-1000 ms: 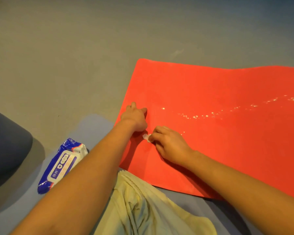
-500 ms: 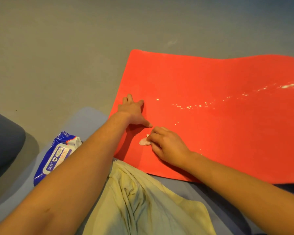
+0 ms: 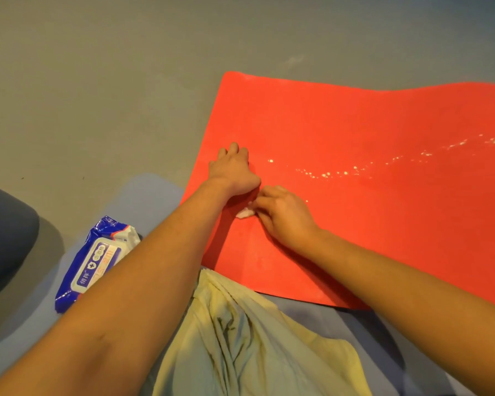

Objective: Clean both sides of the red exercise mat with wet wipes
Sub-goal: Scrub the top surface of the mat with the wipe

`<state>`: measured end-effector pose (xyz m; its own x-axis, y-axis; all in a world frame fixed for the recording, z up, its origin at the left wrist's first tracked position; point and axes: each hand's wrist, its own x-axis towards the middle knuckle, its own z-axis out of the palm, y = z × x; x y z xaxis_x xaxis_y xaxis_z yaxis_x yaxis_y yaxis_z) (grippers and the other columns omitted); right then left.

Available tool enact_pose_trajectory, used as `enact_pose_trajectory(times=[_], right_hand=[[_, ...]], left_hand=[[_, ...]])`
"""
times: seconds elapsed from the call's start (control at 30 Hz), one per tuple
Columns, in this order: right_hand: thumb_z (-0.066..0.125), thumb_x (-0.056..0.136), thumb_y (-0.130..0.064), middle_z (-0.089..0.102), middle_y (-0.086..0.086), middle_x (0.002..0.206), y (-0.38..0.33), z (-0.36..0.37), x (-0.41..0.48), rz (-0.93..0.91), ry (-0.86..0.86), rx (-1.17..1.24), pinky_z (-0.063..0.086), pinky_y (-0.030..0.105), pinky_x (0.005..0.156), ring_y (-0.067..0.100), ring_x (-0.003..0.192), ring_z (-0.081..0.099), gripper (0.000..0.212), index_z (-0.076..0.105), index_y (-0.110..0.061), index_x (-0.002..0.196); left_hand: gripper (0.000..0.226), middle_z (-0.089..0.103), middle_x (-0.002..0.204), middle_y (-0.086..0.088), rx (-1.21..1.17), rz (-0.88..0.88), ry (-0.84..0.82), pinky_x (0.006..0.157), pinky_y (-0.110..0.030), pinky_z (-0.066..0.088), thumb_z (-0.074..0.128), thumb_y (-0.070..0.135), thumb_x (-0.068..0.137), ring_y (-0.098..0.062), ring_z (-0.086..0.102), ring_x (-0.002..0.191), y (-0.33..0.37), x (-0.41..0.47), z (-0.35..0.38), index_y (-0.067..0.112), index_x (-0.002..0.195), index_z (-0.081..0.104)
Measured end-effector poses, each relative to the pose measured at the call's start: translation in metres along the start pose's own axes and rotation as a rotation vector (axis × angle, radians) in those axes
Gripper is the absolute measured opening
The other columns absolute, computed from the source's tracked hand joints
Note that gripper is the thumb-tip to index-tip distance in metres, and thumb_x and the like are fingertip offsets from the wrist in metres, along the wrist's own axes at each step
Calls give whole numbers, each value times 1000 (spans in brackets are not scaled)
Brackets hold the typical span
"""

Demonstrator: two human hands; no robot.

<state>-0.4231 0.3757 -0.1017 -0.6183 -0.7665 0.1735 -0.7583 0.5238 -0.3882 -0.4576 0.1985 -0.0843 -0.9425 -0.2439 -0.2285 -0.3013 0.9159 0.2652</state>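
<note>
Red exercise mat [image 3: 369, 224] lies flat on a grey floor [image 3: 97, 95], its near left corner just in front of a kneeling or seated person whose pale green garment [image 3: 255, 338] fills the bottom of the view. A blue-and-white pack of wet wipes [image 3: 95, 261] sits on a bluish pad [image 3: 152, 192] to the left, well apart from the mat and partly behind the left forearm.

The left hand [image 3: 232, 170] presses flat on the mat near its left edge, fingers straight, holding the sheet down. The right hand [image 3: 283, 212] has its fingers curled round a small crumpled white wipe [image 3: 245, 213], pinned against the red surface.

Over the past second the right hand has slid the wipe away from the left hand and back, and it now touches the heel of that hand. The left thumb, stuck out half a second ago, is tucked in. That reads as short scrubbing strokes on one spot near the corner.

A trail of pale specks [image 3: 326, 174] running off to the right looks untouched, so most of this side, and all of the underside, likely remains to be cleaned.
</note>
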Motion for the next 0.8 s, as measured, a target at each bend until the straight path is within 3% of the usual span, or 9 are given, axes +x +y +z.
enact_pose_trajectory(times=[0.1,0.3,0.43,0.53,0.67,0.73,0.8], right_hand=[[55,92,-24,60,0,97,-10,4,-9,66,20,-27,50,45,68,28,87,55,16,69,-22,97],[51,99,-26,60,-3,99,-21,-10,-46,-142,-67,16,45,36,68,22,88,55,19,69,-23,103],[59,93,-24,61,-1,90,15,-5,10,-4,29,-83,48,40,65,26,84,56,14,73,-24,94],[61,90,-23,62,3,89,48,-7,63,109,61,-198,46,39,63,30,86,57,14,75,-20,93],[59,89,-21,61,6,91,69,-12,105,298,80,-212,41,39,64,33,88,59,17,75,-18,94],[60,88,-19,59,5,88,62,-8,101,312,90,-194,40,38,62,32,85,60,15,74,-19,91],[59,87,-18,57,3,85,50,-5,80,242,96,-190,40,37,60,31,82,59,11,71,-19,87]], left_hand=[[57,45,132,-7,1,1,-12,100,-53,48,72,36,79,-35,44,129,-1,3,-1,15,128,54],[69,40,137,-9,-14,6,-57,106,-54,43,61,34,80,-34,43,132,1,13,-1,35,148,50],[52,41,132,-10,-36,4,-31,104,-54,45,58,25,87,-36,48,127,2,18,-2,35,138,61],[43,42,129,-10,-49,22,1,101,-52,48,69,37,90,-34,47,124,-2,20,2,35,133,65],[51,37,147,-10,-98,41,58,106,-53,42,54,15,91,-34,35,137,-3,19,9,36,136,64],[45,37,154,-8,-107,53,66,103,-52,40,54,15,91,-32,33,141,-3,21,9,31,132,63],[40,47,146,-3,-95,70,76,97,-49,40,55,18,92,-31,38,135,-5,24,8,29,129,62]])
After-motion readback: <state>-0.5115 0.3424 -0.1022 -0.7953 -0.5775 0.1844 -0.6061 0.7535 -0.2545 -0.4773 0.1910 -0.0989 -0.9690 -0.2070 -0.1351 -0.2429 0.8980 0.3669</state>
